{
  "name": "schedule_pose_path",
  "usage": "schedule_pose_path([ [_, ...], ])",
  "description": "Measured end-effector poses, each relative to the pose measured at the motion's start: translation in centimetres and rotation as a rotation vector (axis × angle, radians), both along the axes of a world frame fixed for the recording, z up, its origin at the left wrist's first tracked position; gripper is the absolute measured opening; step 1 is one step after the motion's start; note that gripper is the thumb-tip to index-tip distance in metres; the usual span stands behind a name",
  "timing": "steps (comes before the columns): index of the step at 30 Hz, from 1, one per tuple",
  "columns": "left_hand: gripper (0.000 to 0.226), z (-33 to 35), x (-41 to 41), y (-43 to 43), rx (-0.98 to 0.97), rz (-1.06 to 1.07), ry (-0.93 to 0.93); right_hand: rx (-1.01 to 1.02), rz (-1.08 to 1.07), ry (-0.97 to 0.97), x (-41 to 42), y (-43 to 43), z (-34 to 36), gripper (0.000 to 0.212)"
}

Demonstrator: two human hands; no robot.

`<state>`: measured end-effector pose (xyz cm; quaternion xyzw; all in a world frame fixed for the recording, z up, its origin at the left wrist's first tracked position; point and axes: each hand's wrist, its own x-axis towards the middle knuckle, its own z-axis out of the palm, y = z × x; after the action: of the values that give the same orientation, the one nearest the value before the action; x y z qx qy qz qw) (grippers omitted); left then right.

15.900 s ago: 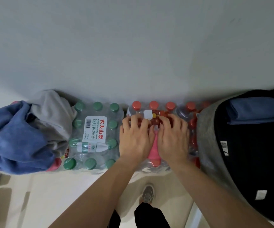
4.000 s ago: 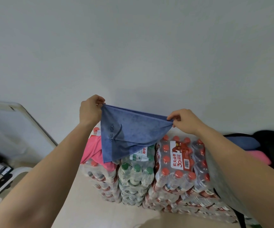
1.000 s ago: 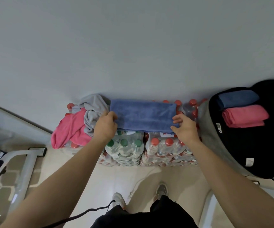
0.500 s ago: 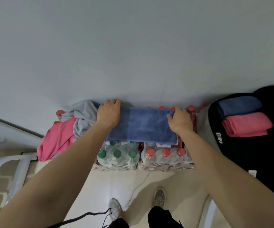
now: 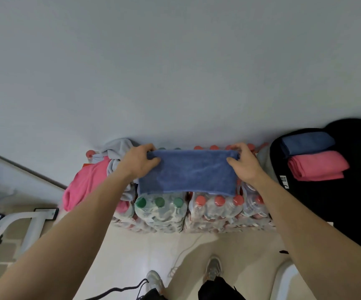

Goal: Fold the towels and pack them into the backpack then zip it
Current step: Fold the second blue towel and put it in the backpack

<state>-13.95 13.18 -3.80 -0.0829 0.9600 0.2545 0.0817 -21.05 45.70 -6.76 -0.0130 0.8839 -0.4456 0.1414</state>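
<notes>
A blue towel (image 5: 188, 173), folded into a long band, lies across the tops of stacked water-bottle packs (image 5: 175, 210). My left hand (image 5: 137, 162) grips its far left corner and my right hand (image 5: 243, 163) grips its far right corner. The black backpack (image 5: 326, 204) lies open at the right, with a folded dark blue towel (image 5: 306, 142) and a folded pink towel (image 5: 318, 166) in it. A crumpled pink towel (image 5: 84, 185) and a grey towel (image 5: 118, 149) are heaped to the left of my left hand.
A plain wall (image 5: 175, 72) rises just behind the bottle packs. A white metal frame (image 5: 23, 226) stands on the floor at the left. My feet (image 5: 213, 268) and a dark cord (image 5: 114, 291) are on the tiled floor below.
My hands have gone from the towel's near corners to its far corners and now grip them. The towel's far edge is drawn slightly towards me.
</notes>
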Motion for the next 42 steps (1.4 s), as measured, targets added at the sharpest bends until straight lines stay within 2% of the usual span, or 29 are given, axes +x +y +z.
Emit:
schedule_pose_path([
  [2, 0.014, 1.1, 0.8, -0.4, 0.064, -0.011, 0.012, 0.023, 0.028, 0.022, 0.8, 0.4, 0.5, 0.029],
  [5, 0.017, 1.6, 1.0, -0.6, 0.025, -0.029, -0.02, 0.084, 0.06, 0.062, 1.3, 0.6, 0.7, 0.029],
  [9, 0.035, -0.1, -0.6, -0.2, -0.17, -0.092, -0.1, 0.218, 0.116, 0.025, 0.5, -0.1, 0.2, 0.028],
  [11, 0.036, -1.6, -1.6, 0.4, -0.343, -0.111, -0.093, 0.411, 0.129, 0.023, -0.2, -0.8, -0.4, 0.033],
  [13, 0.038, -3.5, -2.0, 1.6, -0.438, -0.095, -0.016, 0.668, 0.113, 0.133, -0.3, -1.7, -1.0, 0.039],
  [14, 0.038, -4.5, -2.1, 2.3, -0.448, -0.085, 0.053, 0.726, 0.113, 0.216, -0.3, -2.4, -1.4, 0.04],
  [17, 0.044, -7.5, -1.2, 5.4, -0.386, -0.104, 0.196, 0.675, 0.325, 0.415, 0.9, -4.9, -3.0, 0.047],
  [19, 0.056, -9.5, -0.3, 6.6, -0.354, -0.134, 0.142, 0.669, 0.499, 0.446, 1.8, -6.2, -4.8, 0.058],
  [21, 0.064, -11.1, 0.5, 6.4, -0.349, -0.134, 0.075, 0.718, 0.6, 0.396, 2.1, -6.2, -6.4, 0.068],
  [26, 0.067, -11.7, 0.4, 5.8, -0.345, -0.108, 0.087, 0.747, 0.62, 0.369, 1.5, -5.4, -7.9, 0.071],
  [31, 0.05, -9.3, -1.4, 4.7, -0.384, -0.082, 0.112, 0.767, 0.726, 0.386, 1.6, -4.9, -7.5, 0.076],
  [34, 0.043, -6.9, -3.1, 3.3, -0.484, -0.139, -0.032, 0.784, 0.808, 0.385, 1.4, -4.0, -7.4, 0.084],
  [40, 0.065, -4.3, -4.5, 0.9, -0.639, -0.197, -0.28, 0.774, 0.861, 0.341, 1.0, -3.7, -7.5, 0.089],
  [42, 0.06, -3.8, -4.0, 0.0, -0.611, -0.187, -0.313, 0.759, 0.867, 0.34, 1.0, -3.6, -7.5, 0.088],
])
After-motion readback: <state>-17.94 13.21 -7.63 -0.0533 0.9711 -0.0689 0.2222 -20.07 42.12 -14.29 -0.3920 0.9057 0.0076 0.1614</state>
